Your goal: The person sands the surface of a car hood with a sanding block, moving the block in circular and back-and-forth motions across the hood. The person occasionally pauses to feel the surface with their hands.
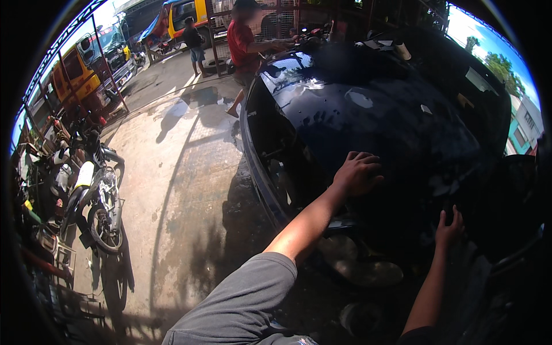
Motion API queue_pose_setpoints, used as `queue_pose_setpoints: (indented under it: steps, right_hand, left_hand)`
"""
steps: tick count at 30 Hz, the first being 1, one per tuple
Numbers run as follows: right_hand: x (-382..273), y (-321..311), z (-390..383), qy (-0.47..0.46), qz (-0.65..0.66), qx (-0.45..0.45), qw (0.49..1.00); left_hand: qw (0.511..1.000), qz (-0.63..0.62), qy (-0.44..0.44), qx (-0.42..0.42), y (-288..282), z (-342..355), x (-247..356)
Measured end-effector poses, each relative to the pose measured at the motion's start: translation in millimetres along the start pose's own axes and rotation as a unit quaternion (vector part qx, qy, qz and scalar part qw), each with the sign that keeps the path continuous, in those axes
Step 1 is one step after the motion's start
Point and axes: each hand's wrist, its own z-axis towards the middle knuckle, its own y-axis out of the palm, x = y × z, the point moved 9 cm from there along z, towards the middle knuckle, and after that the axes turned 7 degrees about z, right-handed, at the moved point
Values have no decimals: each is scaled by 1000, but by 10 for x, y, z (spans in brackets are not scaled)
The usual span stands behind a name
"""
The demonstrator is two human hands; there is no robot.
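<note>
A large dark, glossy car hood (pixel 397 123) lies before me, with bright reflections and wet-looking patches on its far part. My left hand (pixel 359 171) reaches over its near left part, fingers spread and slightly bent, and seems to rest on the surface. Farther right and nearer to me, my right hand (pixel 450 229) is at the shaded front part of the hood, thumb and fingers apart. Nothing shows in either hand, though deep shadow hides what lies under the fingers. Below my left forearm are rounded, pale lamp-like shapes (pixel 376 274) at the car's front.
A person in a red shirt (pixel 239 43) stands at the car's far left side, another person (pixel 194 43) farther back. Parked motorcycles (pixel 106 201) line the left side of the concrete floor (pixel 172 190). A yellow vehicle (pixel 72 75) stands beyond. Small pale pieces (pixel 402 52) lie near the windshield.
</note>
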Motion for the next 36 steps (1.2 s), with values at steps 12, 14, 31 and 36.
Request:
queue_pose_setpoints:
  steps: [12,14,31,36]
  right_hand:
    - [-24,-25,-6,-7,1,8,1000]
    - [-14,-14,-7,-6,0,9,1000]
    - [-12,2,-9,-18,5,18,1000]
    - [-7,-6,-13,-7,8,14,1000]
  left_hand:
    - [1000,-4,-5,-6,-14,2,-2]
    - [1000,-5,-11,-11,3,-1,-19]
    - [1000,-3,-5,-6,-16,0,9]
    - [1000,0,-7,-14,-18,2,13]
